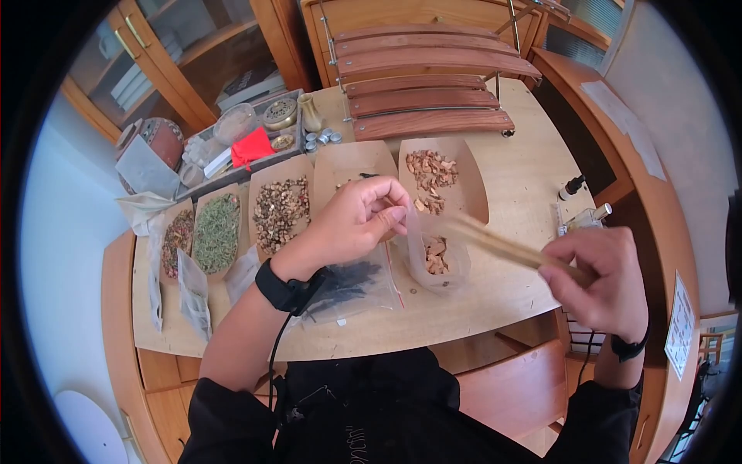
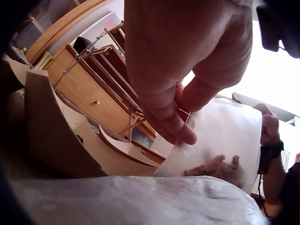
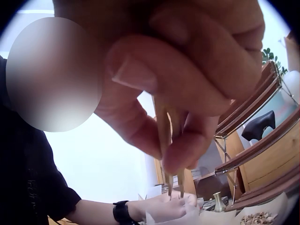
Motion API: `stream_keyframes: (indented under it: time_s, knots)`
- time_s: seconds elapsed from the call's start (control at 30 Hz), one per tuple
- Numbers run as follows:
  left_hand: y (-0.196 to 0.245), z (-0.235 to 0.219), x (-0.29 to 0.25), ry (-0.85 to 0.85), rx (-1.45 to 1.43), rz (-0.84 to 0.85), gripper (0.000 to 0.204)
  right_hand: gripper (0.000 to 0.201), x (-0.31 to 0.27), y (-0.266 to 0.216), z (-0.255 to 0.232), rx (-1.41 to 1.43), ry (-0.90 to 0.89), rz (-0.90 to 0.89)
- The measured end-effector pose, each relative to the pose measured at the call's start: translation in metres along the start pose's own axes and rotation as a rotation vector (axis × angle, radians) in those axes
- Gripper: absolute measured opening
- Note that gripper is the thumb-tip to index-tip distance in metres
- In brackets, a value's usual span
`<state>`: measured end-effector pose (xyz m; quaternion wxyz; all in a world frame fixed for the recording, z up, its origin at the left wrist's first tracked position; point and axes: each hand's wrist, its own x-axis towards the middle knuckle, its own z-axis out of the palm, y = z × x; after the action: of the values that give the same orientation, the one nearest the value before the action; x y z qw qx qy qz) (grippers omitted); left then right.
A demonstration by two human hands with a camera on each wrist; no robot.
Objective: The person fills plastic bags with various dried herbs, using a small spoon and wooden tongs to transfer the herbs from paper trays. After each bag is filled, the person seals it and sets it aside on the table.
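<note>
My left hand (image 1: 352, 220) pinches the rim of a translucent pouch (image 1: 456, 280) between thumb and fingers. Brown dried slices (image 1: 436, 257) lie in the pouch, and they show through its wall in the left wrist view. In my right hand (image 1: 603, 274) is a slim pair of wooden tongs (image 1: 502, 246), gripped by thumb and fingers. Motion blurs the tongs, whose far end points at the pouch mouth. Just behind the pouch stands a cardboard tray (image 1: 473, 189) with more dried slices. Under my left wrist lies a clear zip bag (image 1: 390, 298) of dark strips.
More cardboard trays hold green herb (image 1: 217, 232), brown chunks (image 1: 280, 210) and reddish bits (image 1: 177, 243). Filled pouches (image 1: 193, 298) stand at the table's front left. A grey box (image 1: 290, 158) of small items and a slatted wooden rack (image 1: 425, 100) are at the back; small bottles (image 1: 572, 187) at right.
</note>
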<state>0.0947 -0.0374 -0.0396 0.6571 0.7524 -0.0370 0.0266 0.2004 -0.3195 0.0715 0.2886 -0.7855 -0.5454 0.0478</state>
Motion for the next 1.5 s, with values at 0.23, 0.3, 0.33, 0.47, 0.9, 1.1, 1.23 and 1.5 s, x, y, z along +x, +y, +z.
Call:
stream_keyframes:
  time_s: [0.23, 0.3, 0.33, 0.47, 0.9, 1.1, 1.23, 1.5]
  knots:
    - [-0.001, -0.002, -0.001, -0.010, 0.000, -0.025, 0.008, 0.015, 0.049, 0.063, 0.044, -0.374, 0.152, 0.037]
    - [0.000, -0.001, -0.001, -0.011, -0.003, -0.014, 0.008, 0.016, 0.061, 0.078, 0.058, -0.373, 0.115, 0.043]
    - [0.001, 0.000, -0.002, -0.011, -0.011, -0.005, 0.008, 0.018, 0.065, 0.081, 0.061, -0.372, 0.073, 0.049]
    - [0.001, 0.000, -0.003, -0.007, -0.035, -0.011, 0.008, 0.018, 0.075, 0.087, 0.071, -0.415, 0.076, -0.016]
    - [-0.001, -0.001, -0.002, -0.036, -0.039, 0.015, 0.007, 0.016, 0.094, 0.102, 0.075, -0.259, -0.038, 0.067]
    - [-0.004, -0.003, -0.005, -0.027, -0.052, 0.009, 0.007, 0.017, 0.092, 0.101, 0.070, -0.052, -0.037, 0.160]
    - [-0.003, -0.002, -0.005, -0.020, -0.046, 0.004, 0.007, 0.016, 0.085, 0.110, 0.069, 0.026, -0.048, 0.215]
    - [-0.002, -0.001, -0.004, -0.024, -0.042, 0.002, 0.007, 0.018, 0.076, 0.114, 0.069, 0.113, -0.037, 0.253]
